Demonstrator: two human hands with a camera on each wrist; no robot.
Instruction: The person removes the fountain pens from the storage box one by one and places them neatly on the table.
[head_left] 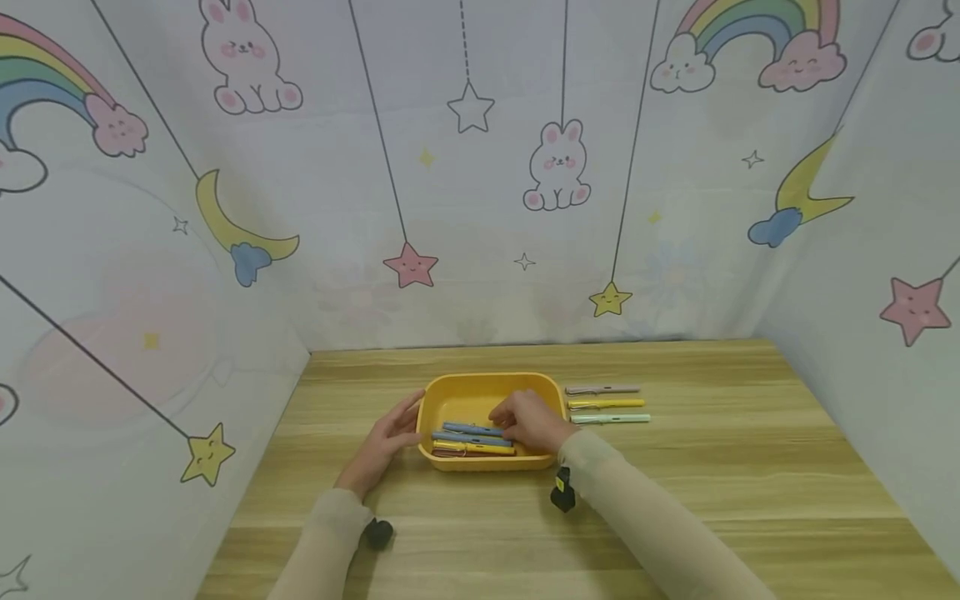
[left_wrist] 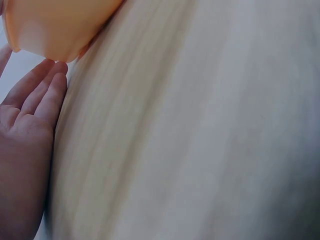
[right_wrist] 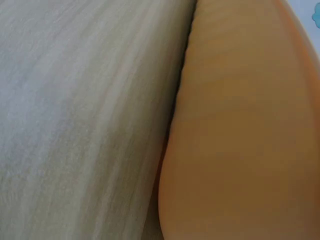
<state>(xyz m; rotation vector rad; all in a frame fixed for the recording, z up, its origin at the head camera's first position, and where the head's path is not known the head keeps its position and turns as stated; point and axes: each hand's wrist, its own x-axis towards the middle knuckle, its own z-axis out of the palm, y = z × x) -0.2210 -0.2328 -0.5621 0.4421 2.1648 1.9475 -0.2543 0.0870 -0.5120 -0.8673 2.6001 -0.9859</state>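
A yellow tray (head_left: 487, 463) with rounded corners stands on the table. Inside it, along the near side, lie several pens side by side: a blue pen (head_left: 472, 428), a second blue pen (head_left: 468, 439), a yellow pen (head_left: 476, 449) and a brownish one partly covered by it. My right hand (head_left: 534, 419) reaches over the tray's right rim, its bent fingers pinching the upper blue pen's right end; the fingertips are partly hidden. At the left end, my left hand (head_left: 384, 442) rests its fairly straight fingers (left_wrist: 52, 95) against the tray's outer wall.
Right of the tray, a greyish-pink pen (head_left: 603, 390), another yellow pen (head_left: 607, 404) and a mint-green pen (head_left: 611, 419) lie in a row on the wooden table (head_left: 712, 467). A patterned cloth (head_left: 495, 308) rises behind the table and along both sides.
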